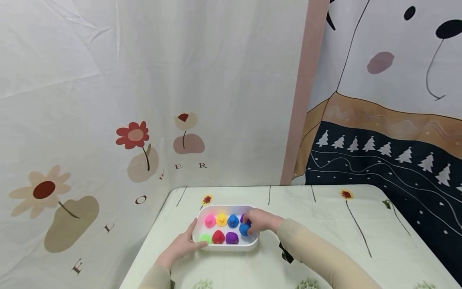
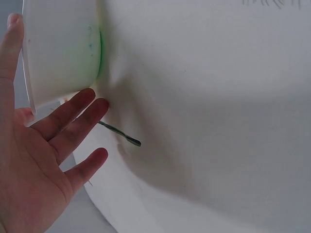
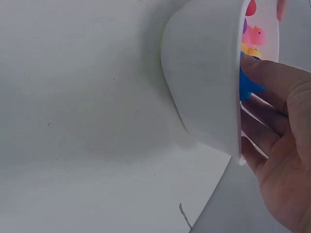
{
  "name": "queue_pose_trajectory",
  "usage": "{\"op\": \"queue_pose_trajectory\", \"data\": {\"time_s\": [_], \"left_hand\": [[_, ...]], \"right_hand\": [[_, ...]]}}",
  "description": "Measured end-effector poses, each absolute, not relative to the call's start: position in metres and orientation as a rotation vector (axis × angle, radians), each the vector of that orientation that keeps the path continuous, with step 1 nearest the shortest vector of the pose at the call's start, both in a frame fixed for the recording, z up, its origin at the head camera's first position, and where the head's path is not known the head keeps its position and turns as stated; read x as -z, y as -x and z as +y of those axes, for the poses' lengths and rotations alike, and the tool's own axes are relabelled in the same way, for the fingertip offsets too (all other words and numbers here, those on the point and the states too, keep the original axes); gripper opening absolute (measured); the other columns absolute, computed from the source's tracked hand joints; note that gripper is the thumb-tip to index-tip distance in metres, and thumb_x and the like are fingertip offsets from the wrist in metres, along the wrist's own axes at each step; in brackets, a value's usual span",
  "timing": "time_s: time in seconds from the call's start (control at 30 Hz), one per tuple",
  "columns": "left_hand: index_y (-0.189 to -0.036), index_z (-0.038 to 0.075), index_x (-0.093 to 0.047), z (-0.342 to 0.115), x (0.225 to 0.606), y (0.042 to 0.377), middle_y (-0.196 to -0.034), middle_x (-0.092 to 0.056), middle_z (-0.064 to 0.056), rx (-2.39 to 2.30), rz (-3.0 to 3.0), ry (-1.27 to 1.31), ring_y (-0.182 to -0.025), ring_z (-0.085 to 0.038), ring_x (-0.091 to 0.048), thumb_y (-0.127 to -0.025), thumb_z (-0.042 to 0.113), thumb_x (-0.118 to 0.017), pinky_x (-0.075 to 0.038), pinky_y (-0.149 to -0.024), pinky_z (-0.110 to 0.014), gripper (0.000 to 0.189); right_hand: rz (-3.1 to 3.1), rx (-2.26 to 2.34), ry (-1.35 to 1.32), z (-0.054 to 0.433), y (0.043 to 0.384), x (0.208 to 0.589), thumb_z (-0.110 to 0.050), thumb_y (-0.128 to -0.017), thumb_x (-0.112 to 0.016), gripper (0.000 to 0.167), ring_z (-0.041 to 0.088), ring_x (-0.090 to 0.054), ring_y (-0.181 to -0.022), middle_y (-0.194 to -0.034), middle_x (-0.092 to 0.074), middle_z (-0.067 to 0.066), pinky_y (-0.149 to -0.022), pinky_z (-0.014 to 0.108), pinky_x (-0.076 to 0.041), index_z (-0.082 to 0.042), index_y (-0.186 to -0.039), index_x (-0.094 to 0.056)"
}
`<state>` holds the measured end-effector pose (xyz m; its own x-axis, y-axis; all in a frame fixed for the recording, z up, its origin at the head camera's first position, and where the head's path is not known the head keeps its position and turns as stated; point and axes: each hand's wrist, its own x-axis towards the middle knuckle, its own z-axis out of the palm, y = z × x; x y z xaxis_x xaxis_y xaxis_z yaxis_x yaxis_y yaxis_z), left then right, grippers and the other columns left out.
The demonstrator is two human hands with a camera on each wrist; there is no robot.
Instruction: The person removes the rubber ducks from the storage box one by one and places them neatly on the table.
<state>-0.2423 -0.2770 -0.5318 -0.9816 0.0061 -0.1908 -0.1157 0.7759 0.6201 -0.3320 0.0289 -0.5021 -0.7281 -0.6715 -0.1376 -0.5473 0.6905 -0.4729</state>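
Pinching a blue toy [image 1: 244,230] in my right hand [image 1: 260,220], I am resting my spread left hand [image 1: 182,242] against the tray's [image 1: 231,248] left edge, desk [image 1: 317,224] extending rightward.

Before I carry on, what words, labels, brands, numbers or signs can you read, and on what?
"F L O W E R": spaced letters printed on the white cloth wall.
No readable text on the white tray, toys or table cover.

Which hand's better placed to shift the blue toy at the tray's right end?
Right hand, I'd say: it grips that blue toy. The left hand touches the tray's left end, with other toys between.
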Motion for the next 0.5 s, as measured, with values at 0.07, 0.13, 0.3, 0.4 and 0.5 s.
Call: {"op": "queue_pose_trajectory", "data": {"time_s": [0.07,0.13,0.3,0.4,0.5], "left_hand": [[-0.156,0.013,-0.017,-0.277,0.532,0.242,-0.133,-0.053,-0.027,-0.991,2.790,0.090,-0.111,-0.034,-0.057,-0.074,0.056,-0.077,-0.048,-0.092,-0.055,0.111],[-0.156,0.012,-0.017,-0.277,0.532,0.241,-0.134,-0.052,-0.028,-0.984,2.794,0.095,-0.110,-0.034,-0.057,-0.074,0.055,-0.078,-0.048,-0.091,-0.055,0.111],[-0.156,0.012,-0.017,-0.277,0.530,0.241,-0.136,-0.049,-0.029,-0.968,2.798,0.102,-0.105,-0.031,-0.058,-0.075,0.054,-0.078,-0.051,-0.085,-0.049,0.110],[-0.156,0.011,-0.017,-0.278,0.531,0.242,-0.134,-0.051,-0.028,-0.972,2.796,0.092,-0.104,-0.030,-0.058,-0.075,0.053,-0.078,-0.051,-0.085,-0.049,0.110],[-0.156,0.011,-0.016,-0.277,0.532,0.244,-0.134,-0.052,-0.028,-0.987,2.786,0.079,-0.110,-0.035,-0.057,-0.075,0.054,-0.077,-0.047,-0.092,-0.055,0.110]], "right_hand": [[2.595,0.607,0.969,0.030,0.332,0.500,-0.010,-0.073,-0.083,0.021,0.007,-0.054,-0.074,-0.081,-0.062,-0.008,-0.074,0.023,-0.051,-0.011,-0.090,-0.070],[2.596,0.611,0.984,0.032,0.331,0.496,-0.010,-0.073,-0.083,0.020,0.007,-0.053,-0.072,-0.078,-0.060,-0.009,-0.071,0.022,-0.050,-0.012,-0.086,-0.069],[2.592,0.654,0.984,0.037,0.331,0.485,-0.012,-0.074,-0.083,0.019,0.008,-0.055,-0.074,-0.080,-0.061,-0.008,-0.070,0.022,-0.051,-0.013,-0.085,-0.067],[2.574,0.715,0.930,0.042,0.332,0.480,-0.012,-0.076,-0.082,0.020,0.010,-0.058,-0.078,-0.086,-0.063,-0.006,-0.071,0.023,-0.053,-0.012,-0.088,-0.066],[2.573,0.744,0.890,0.048,0.332,0.476,-0.012,-0.077,-0.082,0.020,0.011,-0.059,-0.081,-0.089,-0.063,-0.004,-0.072,0.024,-0.055,-0.012,-0.089,-0.066]]}}
